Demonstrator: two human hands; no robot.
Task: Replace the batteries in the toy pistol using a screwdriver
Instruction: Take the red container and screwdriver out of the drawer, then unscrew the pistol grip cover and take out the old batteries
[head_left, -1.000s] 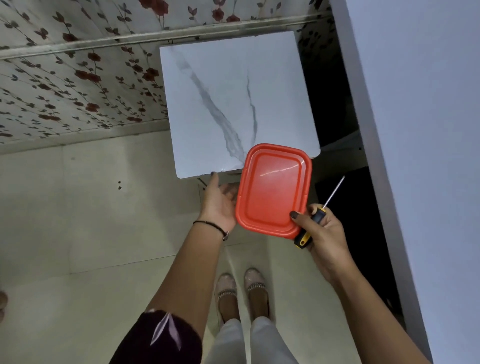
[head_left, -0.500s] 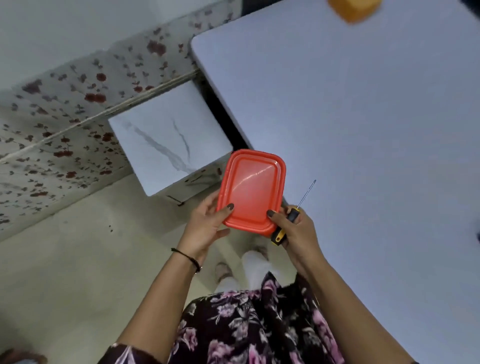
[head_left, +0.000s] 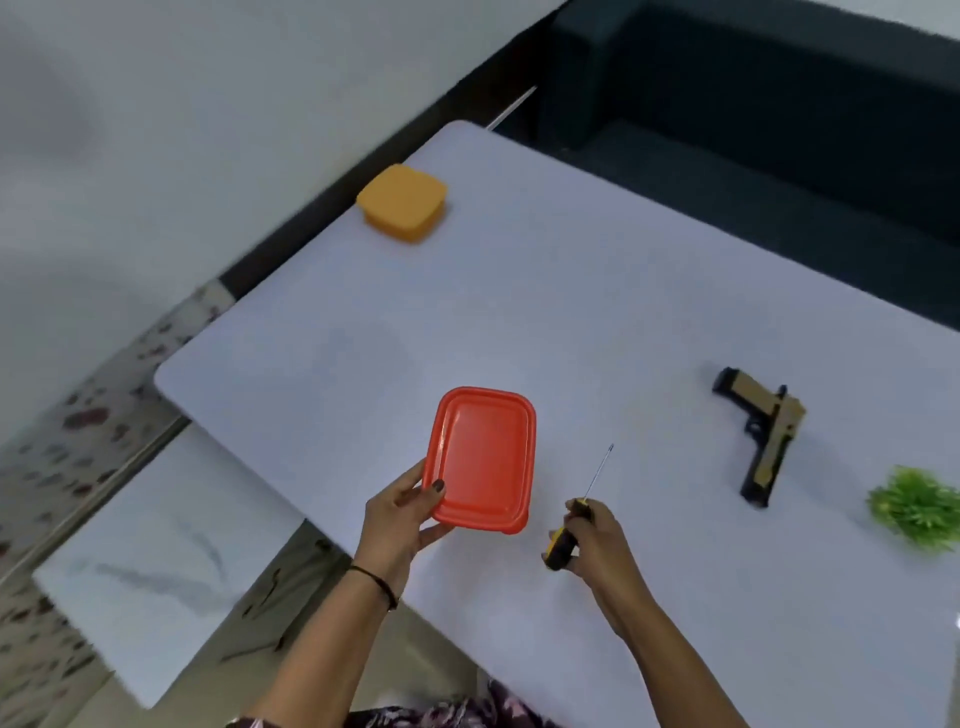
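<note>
Screwdriver (head_left: 576, 514) in right hand (head_left: 597, 540), red box (head_left: 480, 460) seemingly in left hand (head_left: 400, 519).

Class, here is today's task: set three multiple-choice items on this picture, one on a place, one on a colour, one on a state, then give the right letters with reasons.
1. Where does the tan-and-black toy pistol lie?
A. on the white table
B. in the right hand
C. on the floor

2. What colour is the small square lidded box at the table's far corner?
A. green
B. yellow-orange
C. blue

3. What does the left hand hold?
A. nothing
B. the yellow-and-black-handled screwdriver
C. the red rectangular plastic container

Answers: 1 A, it lies flat on the tabletop, untouched. 2 B, its lid and walls are yellow-orange. 3 C, its fingers grip the container's near edge; the right hand holds the screwdriver.
</note>
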